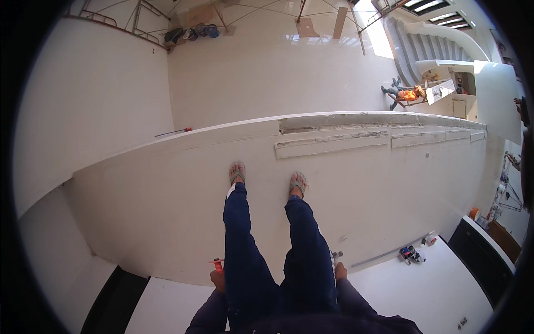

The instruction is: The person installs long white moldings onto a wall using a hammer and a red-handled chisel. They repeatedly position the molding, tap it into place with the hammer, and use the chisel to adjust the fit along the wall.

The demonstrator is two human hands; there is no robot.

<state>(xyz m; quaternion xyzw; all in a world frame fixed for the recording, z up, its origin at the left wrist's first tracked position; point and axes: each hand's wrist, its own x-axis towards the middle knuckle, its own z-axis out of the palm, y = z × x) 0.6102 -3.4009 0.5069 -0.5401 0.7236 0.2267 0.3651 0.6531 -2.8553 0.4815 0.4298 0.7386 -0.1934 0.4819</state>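
Beside my left thigh, my left hand (218, 280) is closed around a red tool (217, 265) with a short crossbar at its top; its exact kind is too small to make out. By my other thigh, my right hand (340, 271) is closed on a grey, metal-looking tool (337, 255), mostly hidden by the leg and fingers. Both arms hang low. My sandalled feet stand apart on a pale floor (167, 206). Ahead of them, a thin rod with a red handle (188, 129) lies on the low white ledge (239, 122).
Pale flat strips (334, 143) lie along the ledge. Beyond it is a lower floor with a person in orange (409, 94), scaffold frames (136, 19) and a curved staircase (428, 47). Behind right, a long metal bar (389, 251) lies near small tools (409, 255).
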